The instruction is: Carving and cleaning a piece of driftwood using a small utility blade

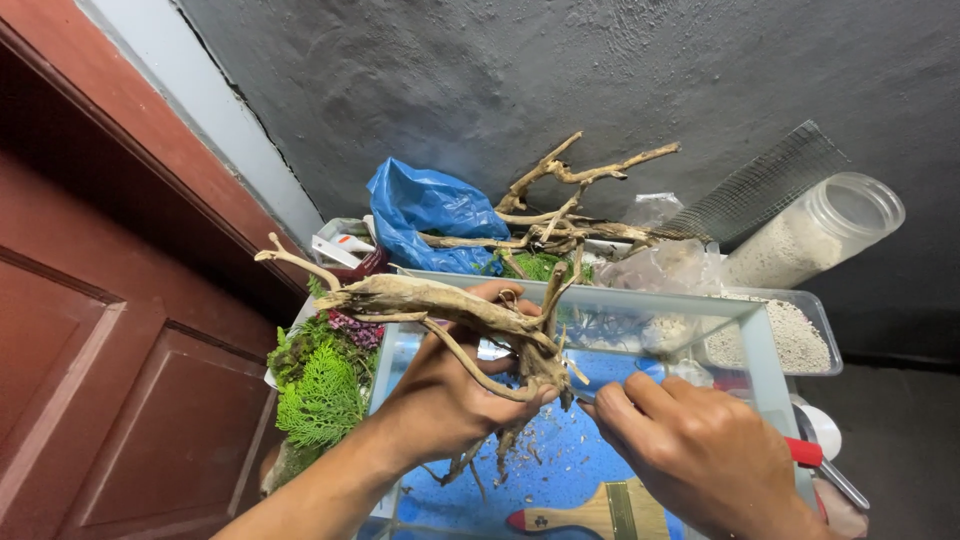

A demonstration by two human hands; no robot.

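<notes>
My left hand (450,385) grips a branching piece of driftwood (420,297) and holds it above a glass tank (755,345) with a blue bottom. My right hand (690,445) is closed around a tool with a red handle (805,452); its metal tip touches the lower knot of the driftwood near my left fingertips. Thin roots hang from the wood down toward the tank floor.
A second, larger driftwood piece (565,200) lies behind the tank beside a blue plastic bag (425,215). Green and purple plants (320,385) sit left of the tank. A wooden brush (595,515) lies inside the tank. White gravel fills a tub (795,340) and a tipped jar (815,235).
</notes>
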